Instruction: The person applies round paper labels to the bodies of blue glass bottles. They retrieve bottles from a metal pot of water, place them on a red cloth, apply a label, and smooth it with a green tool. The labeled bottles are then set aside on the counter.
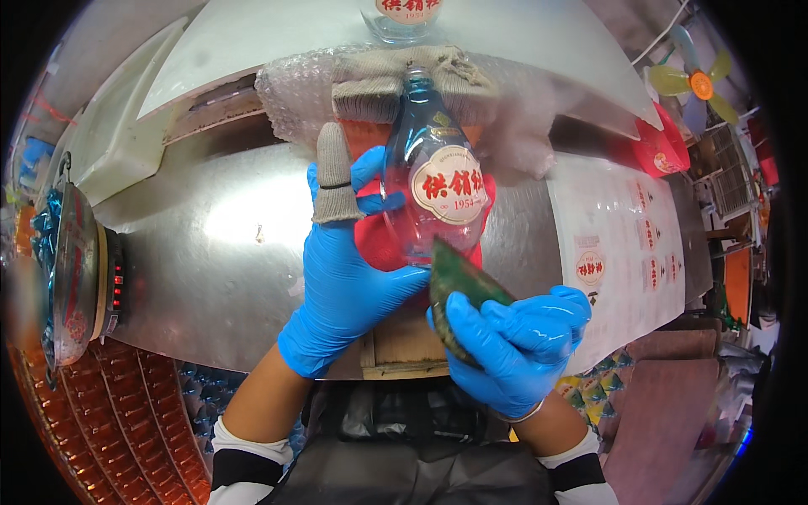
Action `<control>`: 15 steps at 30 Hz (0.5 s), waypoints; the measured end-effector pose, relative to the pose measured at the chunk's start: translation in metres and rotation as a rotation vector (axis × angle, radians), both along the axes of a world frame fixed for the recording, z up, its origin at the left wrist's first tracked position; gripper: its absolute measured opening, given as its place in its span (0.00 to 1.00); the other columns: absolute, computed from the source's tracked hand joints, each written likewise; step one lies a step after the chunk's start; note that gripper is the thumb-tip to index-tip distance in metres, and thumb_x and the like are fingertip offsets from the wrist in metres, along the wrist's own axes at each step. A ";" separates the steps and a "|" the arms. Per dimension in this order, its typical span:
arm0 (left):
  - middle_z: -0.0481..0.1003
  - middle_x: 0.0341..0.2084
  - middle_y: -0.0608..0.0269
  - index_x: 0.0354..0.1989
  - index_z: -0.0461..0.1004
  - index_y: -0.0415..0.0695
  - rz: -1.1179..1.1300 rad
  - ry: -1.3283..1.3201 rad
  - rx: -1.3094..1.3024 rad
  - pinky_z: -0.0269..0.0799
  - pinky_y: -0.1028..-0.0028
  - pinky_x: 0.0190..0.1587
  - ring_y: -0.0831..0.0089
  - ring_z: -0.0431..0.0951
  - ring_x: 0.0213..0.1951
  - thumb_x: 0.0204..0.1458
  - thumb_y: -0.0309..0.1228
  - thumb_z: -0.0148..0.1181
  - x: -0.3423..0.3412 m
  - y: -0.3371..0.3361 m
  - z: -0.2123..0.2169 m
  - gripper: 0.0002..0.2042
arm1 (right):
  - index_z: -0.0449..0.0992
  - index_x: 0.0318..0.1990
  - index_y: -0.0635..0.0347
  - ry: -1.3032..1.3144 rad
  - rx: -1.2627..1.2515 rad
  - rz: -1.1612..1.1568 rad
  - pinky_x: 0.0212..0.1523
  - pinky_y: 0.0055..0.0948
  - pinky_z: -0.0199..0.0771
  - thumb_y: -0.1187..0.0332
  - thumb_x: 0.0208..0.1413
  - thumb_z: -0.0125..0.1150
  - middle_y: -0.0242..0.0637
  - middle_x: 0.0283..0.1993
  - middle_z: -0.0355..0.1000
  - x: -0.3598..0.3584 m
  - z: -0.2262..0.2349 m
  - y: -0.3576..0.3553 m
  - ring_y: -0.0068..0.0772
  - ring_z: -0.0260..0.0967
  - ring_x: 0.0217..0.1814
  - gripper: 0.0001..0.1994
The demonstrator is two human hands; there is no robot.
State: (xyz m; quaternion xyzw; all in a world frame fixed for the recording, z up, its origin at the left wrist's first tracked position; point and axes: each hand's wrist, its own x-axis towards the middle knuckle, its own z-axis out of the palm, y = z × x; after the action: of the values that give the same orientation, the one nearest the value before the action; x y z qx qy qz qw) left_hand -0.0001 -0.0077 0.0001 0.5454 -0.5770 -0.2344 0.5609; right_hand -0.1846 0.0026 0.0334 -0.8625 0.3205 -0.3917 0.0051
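L hand [347, 261] cupping bottle [427, 139], mid-frame; R hand [518, 337] pinching green tool [461, 284]. Prob. rubbing label [449, 200]; next needs steady btl, even pressure.

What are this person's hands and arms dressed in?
The left hand and right hand wear thin, glossy blue gloves. The left one also has a grey knitted finger cover with a dark band. White sleeves with broad black stripes stop short of the gloves.
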 end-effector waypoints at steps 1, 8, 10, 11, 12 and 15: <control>0.63 0.54 0.53 0.61 0.51 0.40 -0.001 0.090 0.023 0.68 0.69 0.51 0.64 0.70 0.50 0.31 0.29 0.71 -0.002 0.001 -0.001 0.45 | 0.79 0.39 0.39 0.046 0.094 -0.011 0.38 0.31 0.53 0.69 0.27 0.68 0.19 0.36 0.65 0.003 0.000 0.000 0.20 0.61 0.32 0.23; 0.63 0.54 0.52 0.62 0.47 0.39 -0.127 0.119 0.057 0.66 0.68 0.54 0.65 0.68 0.52 0.31 0.28 0.73 0.009 -0.003 -0.003 0.48 | 0.80 0.36 0.34 -0.052 -0.068 0.094 0.38 0.29 0.54 0.65 0.31 0.67 0.17 0.33 0.64 -0.003 0.000 -0.016 0.18 0.62 0.35 0.18; 0.63 0.54 0.52 0.63 0.47 0.40 -0.143 0.351 0.040 0.65 0.68 0.54 0.64 0.66 0.54 0.30 0.28 0.73 0.005 -0.008 -0.005 0.49 | 0.78 0.39 0.33 0.067 -0.072 0.246 0.41 0.28 0.59 0.65 0.35 0.65 0.15 0.37 0.67 -0.006 -0.001 -0.027 0.18 0.63 0.37 0.18; 0.62 0.54 0.51 0.63 0.46 0.40 -0.187 0.328 0.066 0.63 0.67 0.56 0.64 0.65 0.55 0.29 0.31 0.75 0.010 -0.009 -0.005 0.50 | 0.78 0.39 0.34 0.089 -0.113 0.371 0.40 0.28 0.61 0.64 0.36 0.63 0.16 0.40 0.68 -0.007 -0.008 -0.033 0.19 0.64 0.38 0.17; 0.61 0.55 0.52 0.62 0.47 0.39 -0.209 0.233 0.054 0.63 0.67 0.56 0.64 0.65 0.55 0.28 0.32 0.76 0.013 -0.010 -0.008 0.51 | 0.78 0.39 0.34 0.113 -0.154 0.495 0.40 0.27 0.63 0.64 0.36 0.62 0.16 0.43 0.69 -0.010 -0.010 -0.039 0.19 0.64 0.39 0.17; 0.60 0.55 0.52 0.61 0.49 0.38 -0.244 0.211 0.101 0.62 0.66 0.57 0.64 0.65 0.55 0.29 0.33 0.75 0.019 -0.013 -0.007 0.49 | 0.77 0.38 0.33 0.056 -0.101 0.429 0.44 0.28 0.64 0.66 0.34 0.65 0.15 0.43 0.71 -0.020 0.009 -0.069 0.20 0.66 0.40 0.18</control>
State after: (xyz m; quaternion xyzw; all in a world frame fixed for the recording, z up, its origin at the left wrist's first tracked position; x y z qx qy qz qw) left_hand 0.0186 -0.0205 -0.0067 0.4712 -0.5643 -0.3855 0.5576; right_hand -0.2048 -0.0664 0.0420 -0.9206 0.1095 -0.3731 0.0364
